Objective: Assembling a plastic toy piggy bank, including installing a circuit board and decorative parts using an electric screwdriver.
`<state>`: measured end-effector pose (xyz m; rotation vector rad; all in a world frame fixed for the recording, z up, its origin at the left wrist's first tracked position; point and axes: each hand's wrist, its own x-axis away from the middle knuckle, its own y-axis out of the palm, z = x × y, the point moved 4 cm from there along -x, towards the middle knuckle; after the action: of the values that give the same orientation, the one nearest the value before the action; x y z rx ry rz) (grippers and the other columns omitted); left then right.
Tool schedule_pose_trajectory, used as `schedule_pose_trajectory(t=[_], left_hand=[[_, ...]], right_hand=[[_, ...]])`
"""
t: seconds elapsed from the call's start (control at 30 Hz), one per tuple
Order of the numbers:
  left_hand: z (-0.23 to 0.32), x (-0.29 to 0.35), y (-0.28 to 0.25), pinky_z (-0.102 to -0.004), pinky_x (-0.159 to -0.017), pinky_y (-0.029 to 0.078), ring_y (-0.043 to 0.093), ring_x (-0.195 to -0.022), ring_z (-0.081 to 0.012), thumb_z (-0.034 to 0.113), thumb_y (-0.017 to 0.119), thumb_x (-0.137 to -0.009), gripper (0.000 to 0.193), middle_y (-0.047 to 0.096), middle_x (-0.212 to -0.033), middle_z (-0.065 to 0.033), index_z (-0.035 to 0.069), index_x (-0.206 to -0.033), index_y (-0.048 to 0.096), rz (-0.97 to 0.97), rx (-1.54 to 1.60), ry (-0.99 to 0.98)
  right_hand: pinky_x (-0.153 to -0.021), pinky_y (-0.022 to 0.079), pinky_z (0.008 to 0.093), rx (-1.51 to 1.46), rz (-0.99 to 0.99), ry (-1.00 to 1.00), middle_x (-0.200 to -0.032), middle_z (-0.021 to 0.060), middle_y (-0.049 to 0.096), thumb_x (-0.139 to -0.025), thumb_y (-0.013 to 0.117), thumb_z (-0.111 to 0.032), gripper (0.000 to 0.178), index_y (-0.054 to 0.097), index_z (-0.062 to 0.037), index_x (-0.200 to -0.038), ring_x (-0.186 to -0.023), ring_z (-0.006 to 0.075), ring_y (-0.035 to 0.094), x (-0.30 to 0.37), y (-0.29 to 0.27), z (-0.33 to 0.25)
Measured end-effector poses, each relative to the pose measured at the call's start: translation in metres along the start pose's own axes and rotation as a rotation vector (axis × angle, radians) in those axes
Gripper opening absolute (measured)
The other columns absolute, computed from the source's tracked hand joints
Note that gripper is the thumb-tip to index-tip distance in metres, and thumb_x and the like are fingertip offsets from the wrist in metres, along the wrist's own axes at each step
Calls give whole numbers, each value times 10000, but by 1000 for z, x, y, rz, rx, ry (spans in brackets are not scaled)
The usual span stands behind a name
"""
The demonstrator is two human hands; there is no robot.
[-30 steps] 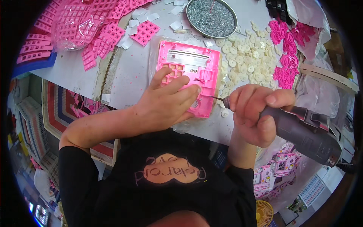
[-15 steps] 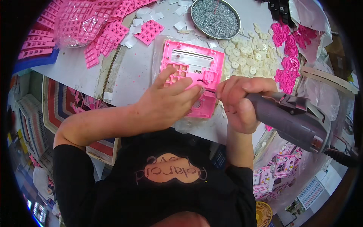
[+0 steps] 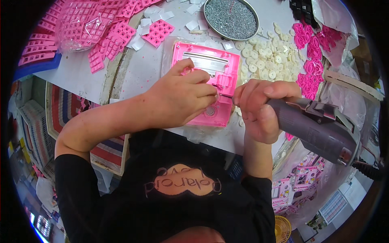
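On bench [image 3: 142, 69] at 12 o'clock: pink casing [image 3: 225, 81], inside up. At its 4: elec. driver [image 3: 318, 127], clasped in R hand [image 3: 261, 105]. At its 8: L hand [image 3: 178, 97], more bunched vs. 0.5 s ago; can't tell if gripping anything. Bit [image 3: 225, 96]: further over casing vs. 1 s ago, so prob. lined up for work there.

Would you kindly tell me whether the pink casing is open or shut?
Open: the pink casing lies inner side up, its silvery panel exposed, though the left hand covers part.
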<state>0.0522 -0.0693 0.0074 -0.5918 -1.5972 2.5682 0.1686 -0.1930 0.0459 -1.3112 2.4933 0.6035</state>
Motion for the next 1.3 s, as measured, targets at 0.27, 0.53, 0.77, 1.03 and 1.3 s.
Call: schedule_pose_trajectory(t=[0.27,0.53,0.77,1.03,1.3], left_hand=[[0,7,-2,-519,-1098,330,553,-1145,-185,178,651,-862,232,635,-1169,41,151,-1078,729,-39,-47,-9],[-5,7,-3,-525,-1148,298,556,-1146,-149,193,636,-866,231,652,-1125,73,160,-1066,747,-58,-56,1],[-7,6,-5,-557,-1164,278,551,-1163,-180,174,626,-867,172,653,-1102,47,149,-997,736,-148,-60,99],[-77,27,-43,-544,-1082,335,557,-1192,-273,195,701,-839,286,629,-1186,-63,97,-1106,670,289,101,-315],[-110,40,-55,-426,-952,417,615,-1027,-220,168,696,-867,166,671,-1042,-75,60,-992,680,345,-346,-442]], right_hand=[[-555,445,344,29,2,50,-627,32,491,-953,643,-181,310,452,-65,-1167,-563,154,475,5,6,2],[-573,493,338,46,-56,44,-661,75,551,-891,659,-29,195,484,-40,-978,-569,173,533,7,16,13],[-621,531,286,86,-146,7,-763,85,637,-788,717,65,216,587,-7,-945,-635,155,618,8,14,23],[-507,431,323,-19,49,-126,-657,49,510,-933,638,-162,406,473,-30,-1279,-535,148,470,-26,-27,-36],[-697,554,402,648,471,-220,-1017,166,575,-894,663,-47,505,435,59,-1331,-812,219,589,-33,-35,-61]])
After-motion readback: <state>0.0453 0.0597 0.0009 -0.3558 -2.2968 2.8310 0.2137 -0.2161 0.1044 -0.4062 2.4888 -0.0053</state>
